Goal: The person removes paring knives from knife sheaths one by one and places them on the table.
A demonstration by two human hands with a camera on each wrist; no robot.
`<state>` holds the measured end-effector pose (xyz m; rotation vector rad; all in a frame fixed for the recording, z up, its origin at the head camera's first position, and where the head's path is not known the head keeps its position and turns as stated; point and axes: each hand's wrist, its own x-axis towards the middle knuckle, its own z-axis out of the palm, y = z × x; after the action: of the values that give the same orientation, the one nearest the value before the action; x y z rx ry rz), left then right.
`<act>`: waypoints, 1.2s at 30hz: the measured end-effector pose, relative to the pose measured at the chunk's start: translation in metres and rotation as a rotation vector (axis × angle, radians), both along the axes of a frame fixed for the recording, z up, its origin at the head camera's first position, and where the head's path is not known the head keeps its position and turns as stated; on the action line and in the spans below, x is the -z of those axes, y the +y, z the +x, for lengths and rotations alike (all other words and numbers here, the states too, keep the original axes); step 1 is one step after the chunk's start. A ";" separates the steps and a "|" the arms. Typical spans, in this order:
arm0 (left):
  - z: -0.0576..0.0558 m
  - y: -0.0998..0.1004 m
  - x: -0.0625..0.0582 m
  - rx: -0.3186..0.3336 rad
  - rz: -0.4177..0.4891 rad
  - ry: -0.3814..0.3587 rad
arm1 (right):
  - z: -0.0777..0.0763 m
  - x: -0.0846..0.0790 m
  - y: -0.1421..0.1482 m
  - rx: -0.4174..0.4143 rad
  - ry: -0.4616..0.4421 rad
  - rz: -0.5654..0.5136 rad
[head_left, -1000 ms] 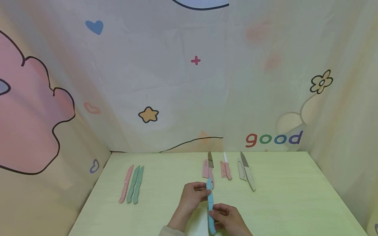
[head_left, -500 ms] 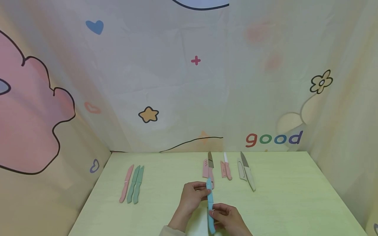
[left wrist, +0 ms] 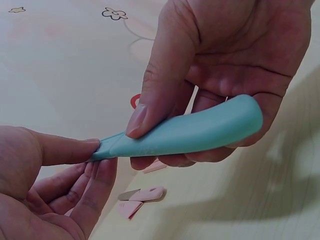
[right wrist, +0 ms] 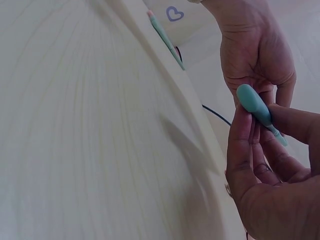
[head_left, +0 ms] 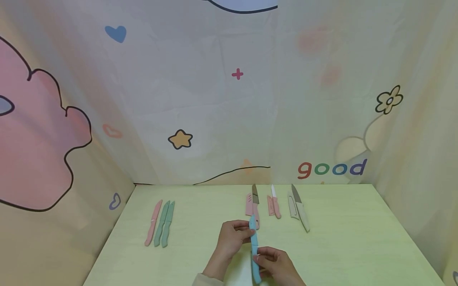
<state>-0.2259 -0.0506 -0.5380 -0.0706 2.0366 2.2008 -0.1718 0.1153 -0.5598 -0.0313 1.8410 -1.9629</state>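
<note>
A light blue knife in a matching sheath (head_left: pixel 254 239) is held above the table, its sheathed end pointing away. My left hand (head_left: pixel 230 239) pinches the sheath between thumb and fingers. Lower down, my right hand (head_left: pixel 279 263) grips the curved handle (left wrist: pixel 200 131), thumb on one side and fingers on the other. In the left wrist view the sheath meets the handle between the two hands, and no blade shows. The right wrist view has the handle's rounded butt (right wrist: pixel 246 96) toward the camera.
On the table (head_left: pixel 358 242), a pink sheathed knife (head_left: pixel 153 224) and two green ones (head_left: pixel 162 224) lie at left. Toward the back are a bare-bladed pink knife (head_left: pixel 255 196), a small pink white-bladed knife (head_left: pixel 276 205) and a grey knife (head_left: pixel 302 212), each beside its sheath. A printed curtain (head_left: pixel 214 99) stands behind.
</note>
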 end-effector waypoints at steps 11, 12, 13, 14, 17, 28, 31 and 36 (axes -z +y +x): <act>-0.002 -0.002 0.000 0.003 -0.002 -0.009 | 0.001 0.002 0.002 -0.003 -0.003 -0.002; -0.002 -0.002 0.000 0.003 -0.003 -0.008 | 0.001 0.002 0.002 -0.005 -0.003 -0.003; -0.003 -0.002 0.000 0.004 -0.003 -0.008 | 0.001 0.002 0.002 -0.005 -0.003 -0.004; -0.003 -0.002 0.000 0.004 -0.002 -0.008 | 0.001 0.001 0.002 -0.005 -0.003 -0.004; -0.003 -0.002 0.000 0.010 0.001 -0.009 | 0.001 0.001 0.003 -0.006 -0.002 -0.003; -0.003 -0.002 -0.001 0.002 0.015 -0.016 | 0.003 0.001 0.000 -0.002 -0.019 -0.011; -0.004 -0.003 0.000 0.001 0.014 -0.015 | 0.004 0.001 0.000 -0.002 -0.017 -0.005; -0.004 -0.004 0.002 0.012 0.025 -0.006 | 0.005 0.005 0.001 -0.004 -0.012 -0.009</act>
<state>-0.2302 -0.0544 -0.5396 -0.0622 2.0008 2.2156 -0.1671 0.1162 -0.5644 -0.0259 1.8238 -1.9647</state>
